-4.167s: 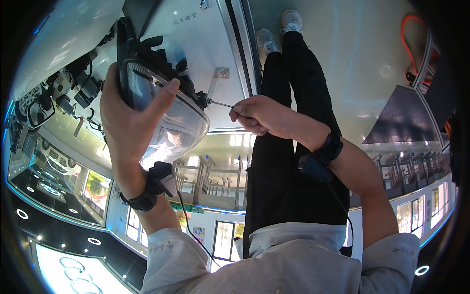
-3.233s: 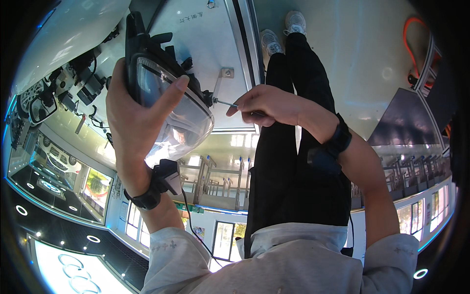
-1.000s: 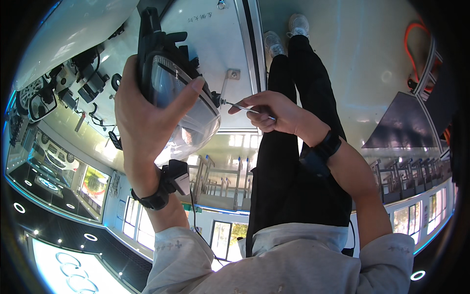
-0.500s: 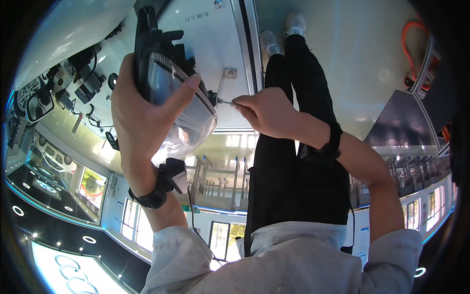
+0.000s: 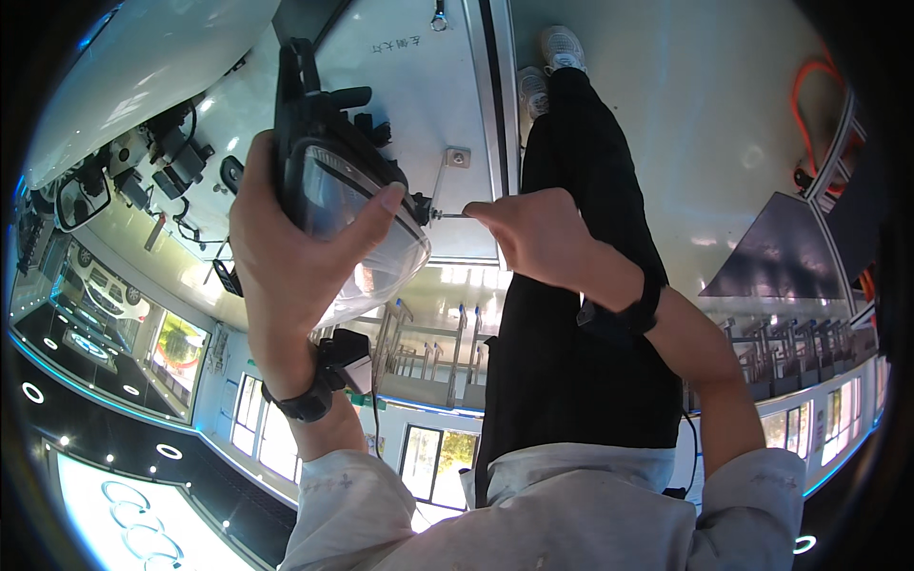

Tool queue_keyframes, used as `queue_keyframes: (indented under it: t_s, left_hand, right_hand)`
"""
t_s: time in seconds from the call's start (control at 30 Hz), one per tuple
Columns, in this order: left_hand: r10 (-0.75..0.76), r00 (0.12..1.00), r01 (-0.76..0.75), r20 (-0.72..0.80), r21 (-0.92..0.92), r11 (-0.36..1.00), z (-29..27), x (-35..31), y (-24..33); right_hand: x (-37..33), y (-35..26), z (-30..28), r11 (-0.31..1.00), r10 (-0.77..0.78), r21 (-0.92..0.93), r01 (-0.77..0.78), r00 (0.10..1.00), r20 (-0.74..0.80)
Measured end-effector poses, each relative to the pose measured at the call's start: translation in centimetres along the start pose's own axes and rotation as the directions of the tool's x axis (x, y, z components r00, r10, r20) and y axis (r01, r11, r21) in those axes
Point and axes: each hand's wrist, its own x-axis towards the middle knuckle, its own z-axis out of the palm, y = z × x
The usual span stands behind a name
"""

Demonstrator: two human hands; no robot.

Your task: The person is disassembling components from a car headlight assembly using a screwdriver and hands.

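Here — two hands (image 5: 303, 252) (image 5: 545, 238); one headlamp (image 5: 345, 181)

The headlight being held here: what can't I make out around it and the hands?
All in the head view:
1. The left hand's fingertips: hidden behind the headlight.
2. The rear end of the thin metal tool: covered by the right hand.
3. The tool's tip: too small to tell how it meets the headlight.
4. The ring-ended wrench on the white work surface: its other end is cut off by the top edge.
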Motion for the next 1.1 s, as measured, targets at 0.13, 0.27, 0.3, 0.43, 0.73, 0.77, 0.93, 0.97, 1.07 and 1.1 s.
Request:
queue_keyframes:
  t_s: [0.13, 0.27, 0.3, 0.43, 0.73, 0.77, 0.93, 0.97, 1.07, 1.1]
  left_hand:
    - [-0.048, 0.998, 0.048, 0.031, -0.010, 0.999, 0.1, 0.2, 0.0]
    - [-0.026, 0.999, 0.025, 0.029, 0.034, 0.999, -0.2, 0.1, -0.5]
    - [-0.026, 0.999, 0.025, 0.032, 0.028, 0.999, -0.1, 0.1, -0.4]
    - [-0.032, 0.999, 0.031, 0.019, 0.034, 0.999, 0.0, 0.2, 0.0]
    - [-0.028, 0.999, 0.027, 0.037, 0.020, 0.999, 0.0, 0.3, -0.5]
    - [-0.021, 0.999, 0.020, 0.031, 0.032, 0.999, 0.0, 0.3, -0.6]
    - [-0.026, 0.998, 0.028, 0.050, -0.022, 0.999, -0.1, 0.5, -0.6]
    - [-0.030, 0.998, 0.032, 0.056, -0.036, 0.999, -0.1, 0.5, -0.6]
    - [-0.013, 1.000, 0.014, 0.015, -0.050, 0.999, -0.1, 0.2, -1.1]
    - [0.014, 1.000, -0.015, -0.009, -0.014, 1.000, 0.1, 0.1, -1.2]
  right_hand:
    - [-0.4, -1.5, 0.0, 0.922, 0.163, 0.339, -0.186, 0.982, 0.095]
    - [0.5, -0.9, -0.7, 0.562, 0.263, 0.733, -0.383, 0.923, 0.280]
    - [0.7, -0.6, -0.4, 0.377, 0.265, 0.828, -0.416, 0.905, 0.334]
    - [0.7, -0.9, 0.5, -0.015, 0.267, 0.892, -0.452, 0.858, 0.439]
    - [1.3, -1.5, -0.2, 0.077, 0.254, 0.848, -0.524, 0.833, 0.492]
    - [1.5, -1.2, -0.4, 0.069, 0.236, 0.832, -0.550, 0.820, 0.522]
    - [2.4, -0.5, -1.3, 0.108, 0.200, 0.775, -0.623, 0.777, 0.597]
    - [2.4, -0.5, -1.1, 0.323, 0.279, 0.739, -0.591, 0.806, 0.523]
    - [2.3, -1.3, 0.4, 0.829, 0.296, 0.440, -0.344, 0.939, 0.176]
    - [1.7, -1.6, 1.0, 0.983, 0.156, 0.107, -0.148, 0.985, -0.069]
